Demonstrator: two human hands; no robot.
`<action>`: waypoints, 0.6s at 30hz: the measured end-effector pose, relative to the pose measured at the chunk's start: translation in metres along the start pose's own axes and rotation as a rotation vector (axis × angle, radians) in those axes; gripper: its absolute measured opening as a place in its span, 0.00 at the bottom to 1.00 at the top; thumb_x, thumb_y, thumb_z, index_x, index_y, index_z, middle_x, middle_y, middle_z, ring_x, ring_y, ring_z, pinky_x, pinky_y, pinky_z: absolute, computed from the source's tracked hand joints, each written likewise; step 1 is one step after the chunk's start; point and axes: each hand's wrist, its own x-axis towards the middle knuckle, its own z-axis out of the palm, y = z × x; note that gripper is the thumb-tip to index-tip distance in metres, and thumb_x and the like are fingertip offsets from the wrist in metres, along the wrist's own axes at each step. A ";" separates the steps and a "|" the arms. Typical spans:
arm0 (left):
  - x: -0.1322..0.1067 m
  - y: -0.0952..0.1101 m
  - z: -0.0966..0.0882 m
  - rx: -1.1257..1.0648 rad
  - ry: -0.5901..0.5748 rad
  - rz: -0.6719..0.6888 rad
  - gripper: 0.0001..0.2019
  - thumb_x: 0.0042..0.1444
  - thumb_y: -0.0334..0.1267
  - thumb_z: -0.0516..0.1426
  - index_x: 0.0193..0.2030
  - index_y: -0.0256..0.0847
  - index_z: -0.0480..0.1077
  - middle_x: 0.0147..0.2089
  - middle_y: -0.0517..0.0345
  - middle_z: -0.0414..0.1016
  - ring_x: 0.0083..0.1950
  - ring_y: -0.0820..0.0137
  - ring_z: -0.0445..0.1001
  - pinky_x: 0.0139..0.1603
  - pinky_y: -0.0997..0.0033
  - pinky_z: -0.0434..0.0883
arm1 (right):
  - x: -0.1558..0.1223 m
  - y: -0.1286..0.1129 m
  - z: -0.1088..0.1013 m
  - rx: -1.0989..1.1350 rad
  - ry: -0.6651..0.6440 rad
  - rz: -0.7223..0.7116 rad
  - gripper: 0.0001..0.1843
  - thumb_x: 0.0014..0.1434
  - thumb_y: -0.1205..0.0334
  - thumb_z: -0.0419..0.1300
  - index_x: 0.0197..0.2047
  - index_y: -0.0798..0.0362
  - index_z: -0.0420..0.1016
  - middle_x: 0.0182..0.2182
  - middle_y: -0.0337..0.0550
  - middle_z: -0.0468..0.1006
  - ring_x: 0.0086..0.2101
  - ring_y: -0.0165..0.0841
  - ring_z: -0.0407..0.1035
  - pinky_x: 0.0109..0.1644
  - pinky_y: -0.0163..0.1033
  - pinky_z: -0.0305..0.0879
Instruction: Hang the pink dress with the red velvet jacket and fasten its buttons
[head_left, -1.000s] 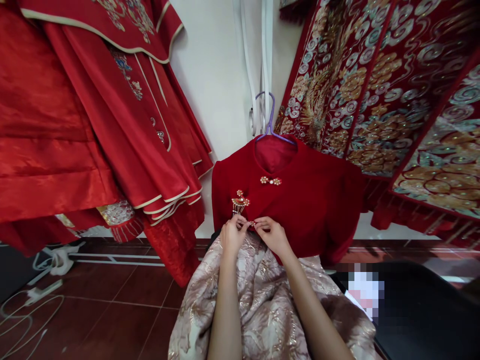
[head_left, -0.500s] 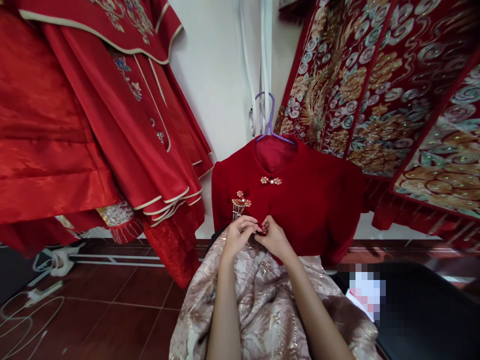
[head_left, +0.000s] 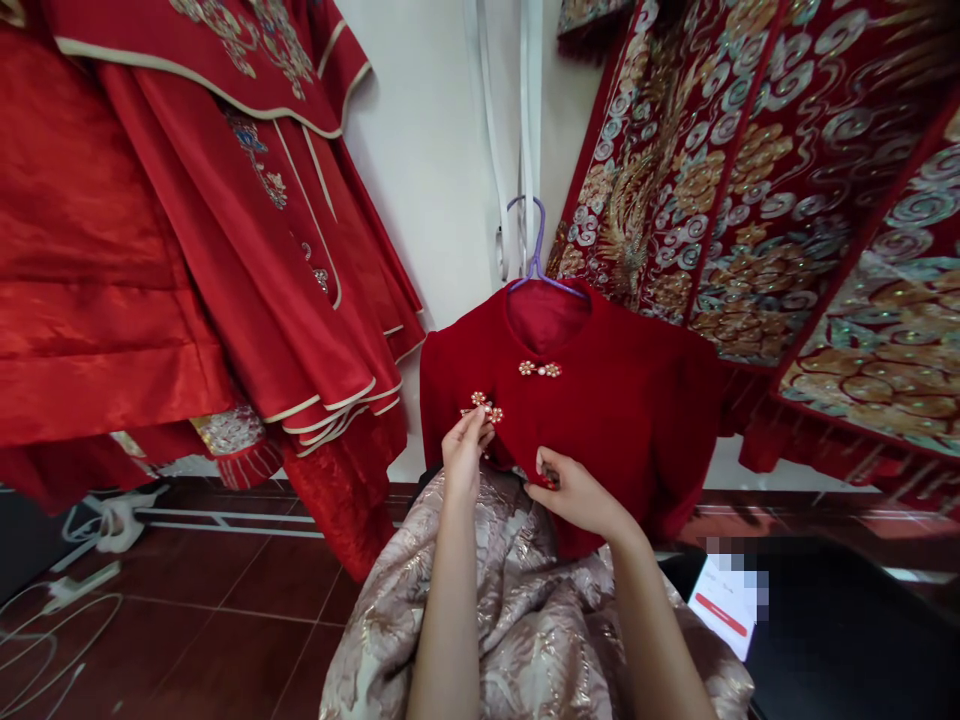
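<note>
A dark red velvet jacket [head_left: 622, 400] hangs in front of me on a purple hanger [head_left: 538, 245]. At its neckline sits a flower-shaped beaded frog button [head_left: 540, 369]. Lower left on the chest is a beaded flower ornament [head_left: 495, 413]; its hanging bead strands are mostly covered by my left hand [head_left: 465, 445], whose thumb and fingertips pinch its lower edge. Curled in front of the jacket's lower front, my right hand [head_left: 579, 492] holds a small red beaded piece [head_left: 551, 478], partly hidden by the fingers. Beneath both hands spreads pale metallic brocade cloth [head_left: 510, 600].
Red satin garments [head_left: 150, 250] hang at the left, embroidered red panels [head_left: 750, 180] at the right. White straps [head_left: 529, 100] run down the wall. A phone [head_left: 721, 605] lies on a black surface [head_left: 840, 630]. Cables [head_left: 97, 600] trail over the tiled floor [head_left: 225, 650].
My hands were together at the jacket's lower front and have come apart. My left hand has moved up to the beaded ornament; my right hand has shifted slightly right and down.
</note>
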 end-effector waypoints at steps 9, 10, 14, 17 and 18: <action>-0.002 0.002 0.000 0.068 0.031 0.046 0.22 0.47 0.48 0.63 0.44 0.34 0.77 0.38 0.50 0.79 0.31 0.77 0.75 0.35 0.79 0.70 | 0.000 -0.002 0.003 -0.007 0.010 0.015 0.08 0.49 0.65 0.57 0.27 0.51 0.58 0.21 0.30 0.62 0.24 0.27 0.58 0.31 0.32 0.54; -0.002 0.002 0.000 0.066 0.036 0.040 0.22 0.46 0.48 0.63 0.44 0.34 0.77 0.37 0.51 0.79 0.31 0.77 0.74 0.35 0.79 0.70 | 0.000 -0.002 0.004 -0.008 0.008 0.021 0.08 0.49 0.65 0.57 0.27 0.51 0.58 0.21 0.30 0.62 0.24 0.27 0.58 0.30 0.32 0.53; 0.001 0.003 0.000 0.066 0.047 0.040 0.20 0.44 0.44 0.65 0.42 0.35 0.77 0.36 0.52 0.79 0.30 0.78 0.74 0.36 0.79 0.70 | 0.001 -0.003 0.005 -0.007 0.005 0.038 0.08 0.49 0.65 0.57 0.28 0.51 0.58 0.21 0.30 0.62 0.24 0.27 0.58 0.30 0.32 0.53; 0.003 0.000 0.000 0.076 0.070 0.065 0.19 0.42 0.42 0.66 0.41 0.35 0.78 0.36 0.53 0.80 0.31 0.78 0.73 0.37 0.78 0.70 | 0.002 -0.005 0.006 -0.008 0.003 0.034 0.08 0.49 0.65 0.57 0.28 0.51 0.58 0.21 0.31 0.62 0.24 0.27 0.59 0.31 0.32 0.54; 0.004 0.000 0.001 0.081 0.082 0.071 0.19 0.41 0.42 0.66 0.40 0.34 0.78 0.36 0.53 0.80 0.31 0.78 0.73 0.37 0.78 0.70 | 0.002 -0.005 0.005 -0.011 0.000 0.031 0.08 0.49 0.65 0.57 0.28 0.51 0.57 0.21 0.31 0.62 0.24 0.27 0.59 0.31 0.32 0.54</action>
